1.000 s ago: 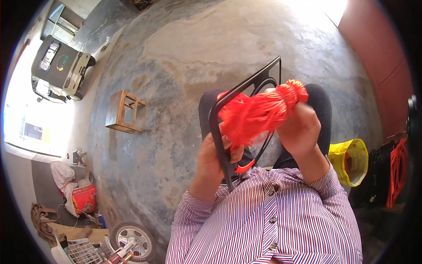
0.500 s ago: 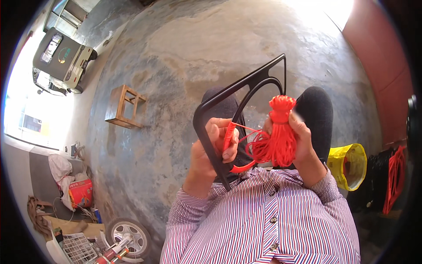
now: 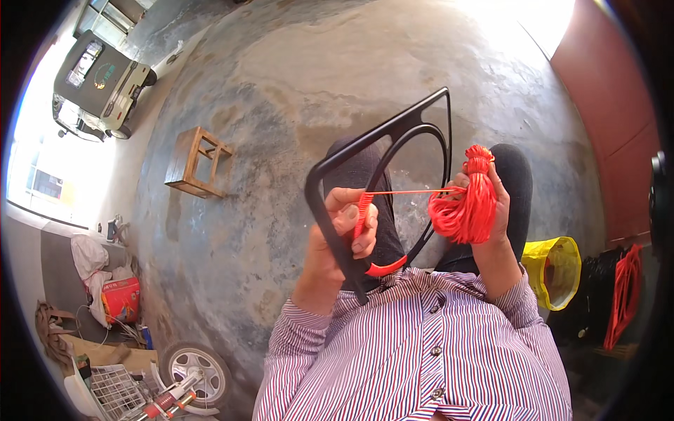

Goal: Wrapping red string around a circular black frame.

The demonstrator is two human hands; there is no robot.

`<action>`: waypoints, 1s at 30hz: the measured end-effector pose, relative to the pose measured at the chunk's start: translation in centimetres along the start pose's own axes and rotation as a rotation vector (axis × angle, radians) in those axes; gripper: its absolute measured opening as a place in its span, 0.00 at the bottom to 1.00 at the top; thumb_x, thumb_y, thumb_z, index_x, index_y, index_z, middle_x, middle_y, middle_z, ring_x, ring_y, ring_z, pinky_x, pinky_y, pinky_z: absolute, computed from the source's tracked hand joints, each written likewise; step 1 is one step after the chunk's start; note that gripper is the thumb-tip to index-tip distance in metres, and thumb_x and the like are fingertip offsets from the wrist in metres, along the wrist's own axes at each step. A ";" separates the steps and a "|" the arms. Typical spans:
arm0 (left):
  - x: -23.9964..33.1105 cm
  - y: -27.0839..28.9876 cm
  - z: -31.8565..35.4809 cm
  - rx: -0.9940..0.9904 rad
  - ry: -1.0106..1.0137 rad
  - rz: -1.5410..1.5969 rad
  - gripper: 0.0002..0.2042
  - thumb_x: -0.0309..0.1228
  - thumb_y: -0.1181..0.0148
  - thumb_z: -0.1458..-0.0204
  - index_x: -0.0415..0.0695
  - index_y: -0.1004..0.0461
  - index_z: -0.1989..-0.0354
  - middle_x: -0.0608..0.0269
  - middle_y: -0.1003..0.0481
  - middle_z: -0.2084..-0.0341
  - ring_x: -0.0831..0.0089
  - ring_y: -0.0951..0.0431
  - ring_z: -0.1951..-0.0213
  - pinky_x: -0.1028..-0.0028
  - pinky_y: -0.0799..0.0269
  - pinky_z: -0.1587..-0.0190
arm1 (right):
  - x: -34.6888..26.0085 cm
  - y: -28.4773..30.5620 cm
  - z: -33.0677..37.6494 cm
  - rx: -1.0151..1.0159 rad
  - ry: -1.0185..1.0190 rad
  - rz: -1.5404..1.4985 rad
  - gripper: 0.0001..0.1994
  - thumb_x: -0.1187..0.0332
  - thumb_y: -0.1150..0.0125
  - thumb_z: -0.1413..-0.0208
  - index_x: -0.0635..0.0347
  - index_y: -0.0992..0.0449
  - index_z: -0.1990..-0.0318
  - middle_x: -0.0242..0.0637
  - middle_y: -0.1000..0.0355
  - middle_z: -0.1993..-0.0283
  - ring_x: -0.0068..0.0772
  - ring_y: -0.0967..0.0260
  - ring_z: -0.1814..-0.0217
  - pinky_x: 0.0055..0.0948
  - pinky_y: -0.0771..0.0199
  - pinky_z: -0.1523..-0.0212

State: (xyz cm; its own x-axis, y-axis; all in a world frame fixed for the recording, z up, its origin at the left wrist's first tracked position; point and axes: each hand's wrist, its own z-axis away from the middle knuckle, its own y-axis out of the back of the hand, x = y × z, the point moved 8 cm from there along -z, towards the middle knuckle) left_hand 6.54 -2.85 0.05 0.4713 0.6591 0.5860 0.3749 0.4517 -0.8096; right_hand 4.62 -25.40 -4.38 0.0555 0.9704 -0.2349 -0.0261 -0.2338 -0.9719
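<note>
"Holding what, the left grip (image 3: pixel 342 228)?"

"The black frame (image 3: pixel 385 132). Thumb and fingers are closed on its inner curved bar, right at the tight red coils (image 3: pixel 363 214), and the outer bar crosses over that same grip."

"And the right grip (image 3: pixel 499 221)?"

"Grasping the red bundle (image 3: pixel 463 216) — its gathered end sticks up between thumb and fingers, and its loops hang down to the left of the palm."

"Anything linking the two?"

"One red strand (image 3: pixel 411 191), drawn straight from the coils to the right grip, across the frame's opening. Below the left grip, nearer the person, a curved stretch of frame is red too."

"Where's the frame, then?"

"Over the dark trouser legs (image 3: pixel 516 175), reaching up and right from the left grip."

"What else?"

"A stool (image 3: pixel 184 165) well left of the left grip — and a yellow bag (image 3: pixel 537 266) to the right of the right grip."
</note>
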 end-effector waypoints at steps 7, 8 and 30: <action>1.0 0.0 0.4 -0.025 -0.022 0.021 0.13 0.31 0.49 0.36 0.43 0.29 0.45 0.53 0.27 0.71 0.77 0.37 0.82 0.79 0.41 0.83 | 2.1 0.8 2.4 0.195 -0.051 0.779 0.13 0.60 0.44 0.35 0.60 0.30 0.53 0.31 0.29 0.61 0.21 0.31 0.61 0.25 0.28 0.59; 0.9 -0.3 0.2 -0.029 -0.006 0.006 0.14 0.33 0.51 0.35 0.41 0.29 0.46 0.53 0.27 0.73 0.77 0.37 0.83 0.79 0.42 0.83 | 2.4 1.8 2.3 0.134 -0.060 0.953 0.11 0.65 0.40 0.37 0.60 0.30 0.54 0.28 0.30 0.57 0.17 0.34 0.59 0.22 0.30 0.57; -1.7 -6.4 2.0 -0.089 0.235 -0.202 0.39 0.60 0.64 0.37 0.29 0.30 0.44 0.48 0.25 0.63 0.72 0.30 0.75 0.77 0.39 0.76 | 6.2 -8.9 -2.4 -0.265 -0.125 0.661 0.21 0.67 0.30 0.46 0.65 0.27 0.48 0.36 0.25 0.53 0.25 0.27 0.51 0.27 0.24 0.50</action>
State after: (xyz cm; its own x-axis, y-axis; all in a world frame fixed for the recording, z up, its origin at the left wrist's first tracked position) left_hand 1.71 -5.65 4.16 0.5475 0.4002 0.7349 0.5435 0.4978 -0.6759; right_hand 7.57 -17.47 2.82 -0.0029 0.6169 -0.7870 0.2291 -0.7657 -0.6010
